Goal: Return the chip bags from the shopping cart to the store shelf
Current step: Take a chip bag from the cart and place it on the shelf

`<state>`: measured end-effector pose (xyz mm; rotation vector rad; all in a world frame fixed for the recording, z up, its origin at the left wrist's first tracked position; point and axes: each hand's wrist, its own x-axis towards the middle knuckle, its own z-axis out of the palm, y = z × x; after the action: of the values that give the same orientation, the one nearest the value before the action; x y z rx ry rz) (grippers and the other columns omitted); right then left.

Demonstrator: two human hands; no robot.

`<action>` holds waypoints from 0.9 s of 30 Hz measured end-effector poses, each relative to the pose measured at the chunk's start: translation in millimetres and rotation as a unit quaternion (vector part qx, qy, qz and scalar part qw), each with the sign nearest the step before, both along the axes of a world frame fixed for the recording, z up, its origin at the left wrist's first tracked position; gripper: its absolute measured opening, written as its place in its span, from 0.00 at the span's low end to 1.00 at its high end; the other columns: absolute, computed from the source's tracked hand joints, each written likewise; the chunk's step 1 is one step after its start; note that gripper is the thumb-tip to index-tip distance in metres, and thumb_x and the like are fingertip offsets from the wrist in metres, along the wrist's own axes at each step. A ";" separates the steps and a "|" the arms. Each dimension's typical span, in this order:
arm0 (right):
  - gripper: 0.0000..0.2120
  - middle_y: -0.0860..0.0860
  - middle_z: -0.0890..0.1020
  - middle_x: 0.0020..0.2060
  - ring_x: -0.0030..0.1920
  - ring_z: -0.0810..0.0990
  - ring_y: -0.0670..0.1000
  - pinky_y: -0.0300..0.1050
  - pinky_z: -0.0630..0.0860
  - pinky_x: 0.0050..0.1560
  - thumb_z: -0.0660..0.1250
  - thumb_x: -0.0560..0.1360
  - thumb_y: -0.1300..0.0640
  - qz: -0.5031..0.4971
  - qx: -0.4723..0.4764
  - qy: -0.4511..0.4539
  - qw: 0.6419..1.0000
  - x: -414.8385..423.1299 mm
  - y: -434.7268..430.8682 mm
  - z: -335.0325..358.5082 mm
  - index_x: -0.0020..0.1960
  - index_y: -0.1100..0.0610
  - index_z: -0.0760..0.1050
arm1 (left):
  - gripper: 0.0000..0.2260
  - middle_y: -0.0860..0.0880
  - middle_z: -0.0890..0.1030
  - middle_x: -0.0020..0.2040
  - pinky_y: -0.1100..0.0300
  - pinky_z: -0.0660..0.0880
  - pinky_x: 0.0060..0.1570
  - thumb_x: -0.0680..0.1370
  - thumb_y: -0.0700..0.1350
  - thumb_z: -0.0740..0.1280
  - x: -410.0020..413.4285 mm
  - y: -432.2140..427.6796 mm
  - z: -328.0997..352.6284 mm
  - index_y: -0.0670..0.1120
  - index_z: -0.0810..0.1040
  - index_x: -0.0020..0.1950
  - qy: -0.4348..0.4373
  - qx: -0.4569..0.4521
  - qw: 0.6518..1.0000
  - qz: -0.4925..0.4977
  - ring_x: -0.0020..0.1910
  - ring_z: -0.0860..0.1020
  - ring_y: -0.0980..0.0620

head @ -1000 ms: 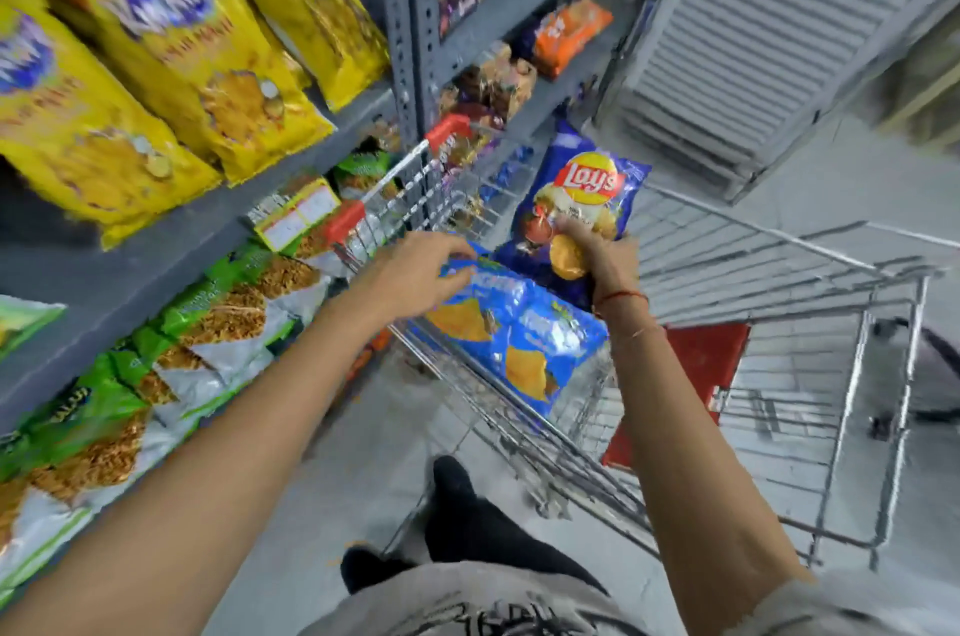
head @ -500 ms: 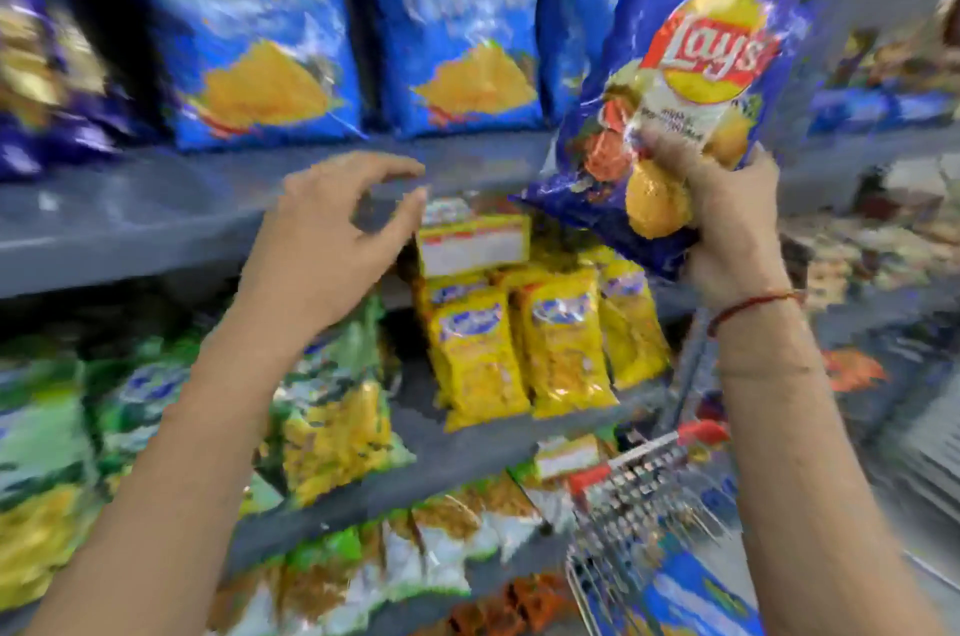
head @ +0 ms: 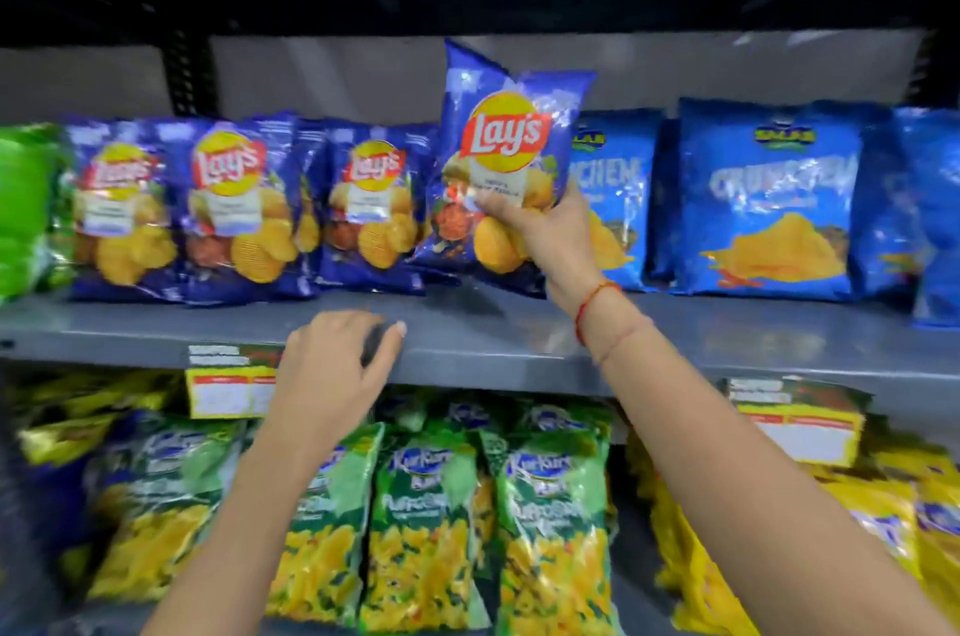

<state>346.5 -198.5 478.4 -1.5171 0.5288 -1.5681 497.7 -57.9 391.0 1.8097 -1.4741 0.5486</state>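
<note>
Three matching Lay's bags are stood in a row on the shelf. The left hand is spread, empty, at the shelf edge. The blue Lay's bag is pinched low by the right hand; it is best set upright into the gap beside the row.

A grey painted metal shelf board crosses the middle of the frame — behind it a pale grey back panel. A black perforated upright post stands upper left; darkness fills the top.
</note>
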 end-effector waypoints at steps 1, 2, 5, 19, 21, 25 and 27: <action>0.35 0.55 0.85 0.51 0.51 0.84 0.53 0.56 0.80 0.56 0.81 0.54 0.53 0.014 0.001 0.009 1.000 17.7 -3.6 -2.2 0.59 0.60 0.76 | 0.26 0.42 0.84 0.47 0.50 0.74 0.47 0.73 0.60 0.51 1.8 1.2 -1.7 0.43 0.80 0.50 -0.008 0.003 1.000 -0.001 0.49 0.80 0.41; 0.35 0.55 0.85 0.51 0.51 0.84 0.53 0.57 0.80 0.56 0.81 0.54 0.53 0.023 0.004 0.018 1.000 33.6 -6.7 -4.3 0.59 0.60 0.76 | 0.25 0.43 0.84 0.46 0.51 0.74 0.47 0.74 0.59 0.51 3.6 1.7 -3.4 0.43 0.80 0.50 -0.014 0.007 1.000 -0.003 0.48 0.80 0.42; 0.37 0.55 0.85 0.52 0.52 0.84 0.53 0.58 0.79 0.58 0.82 0.53 0.50 0.048 0.017 0.050 0.997 71.3 -10.1 -10.1 0.59 0.59 0.76 | 0.24 0.46 0.84 0.50 0.53 0.73 0.50 0.76 0.58 0.52 7.5 0.2 -10.9 0.44 0.80 0.53 -0.026 0.008 1.000 0.001 0.51 0.80 0.45; 0.41 0.51 0.79 0.58 0.58 0.78 0.51 0.51 0.75 0.63 0.80 0.59 0.47 0.023 0.027 0.170 0.985 81.6 7.1 -27.4 0.66 0.55 0.65 | 0.24 0.47 0.83 0.55 0.52 0.67 0.59 0.77 0.57 0.51 11.9 -7.8 -25.7 0.45 0.80 0.56 -0.025 -0.024 0.999 0.006 0.56 0.78 0.48; 0.36 0.50 0.78 0.51 0.54 0.79 0.51 0.51 0.78 0.59 0.79 0.61 0.47 0.003 0.028 0.156 0.987 69.7 10.0 -28.4 0.63 0.55 0.66 | 0.23 0.47 0.83 0.56 0.53 0.66 0.59 0.77 0.57 0.52 12.6 -8.6 -26.1 0.45 0.79 0.57 -0.027 -0.031 0.999 0.003 0.56 0.78 0.48; 0.23 0.45 0.76 0.43 0.43 0.78 0.46 0.32 0.75 0.44 0.76 0.67 0.50 -0.045 -0.023 0.148 0.988 17.3 31.1 -33.5 0.56 0.55 0.71 | 0.22 0.47 0.83 0.54 0.51 0.64 0.59 0.76 0.56 0.53 5.1 -6.3 -24.7 0.45 0.79 0.55 -0.014 -0.057 0.998 -0.002 0.56 0.77 0.47; 0.16 0.44 0.78 0.42 0.41 0.78 0.45 0.31 0.74 0.44 0.75 0.68 0.51 -0.075 -0.049 0.142 0.986 -19.7 46.1 -43.4 0.52 0.54 0.75 | 0.20 0.47 0.82 0.54 0.51 0.63 0.59 0.76 0.56 0.55 -9.3 -5.8 -23.0 0.46 0.78 0.55 0.007 -0.072 0.997 -0.022 0.57 0.76 0.46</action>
<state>326.8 -152.4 435.0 -1.8258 0.7509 -1.5175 488.4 -63.6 368.0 1.6632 -1.4230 0.6029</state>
